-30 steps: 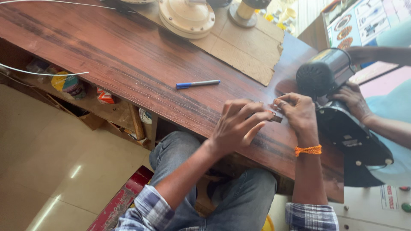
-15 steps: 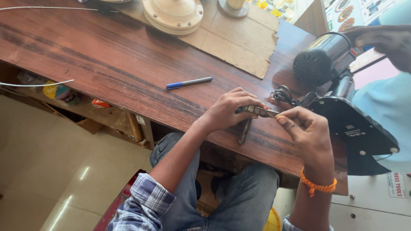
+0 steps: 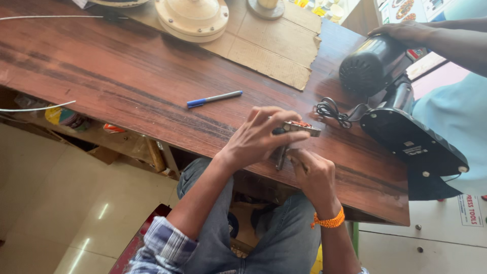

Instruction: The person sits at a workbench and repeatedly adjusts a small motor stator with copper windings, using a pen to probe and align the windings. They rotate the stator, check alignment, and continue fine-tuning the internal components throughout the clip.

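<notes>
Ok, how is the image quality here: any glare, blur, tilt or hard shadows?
Head view: tilted, so the wooden table runs diagonally; daylight is soft, with glare streaks on the floor tiles. The blue pen is sharp; the left hand and right hand are slightly soft around the small metal part. Under the table is dim.

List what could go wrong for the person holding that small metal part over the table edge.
The small metal part is held by the left hand and right hand right at the table edge; a slip could drop it onto the lap or floor. The black cord lies close by and might snag a finger.
</notes>
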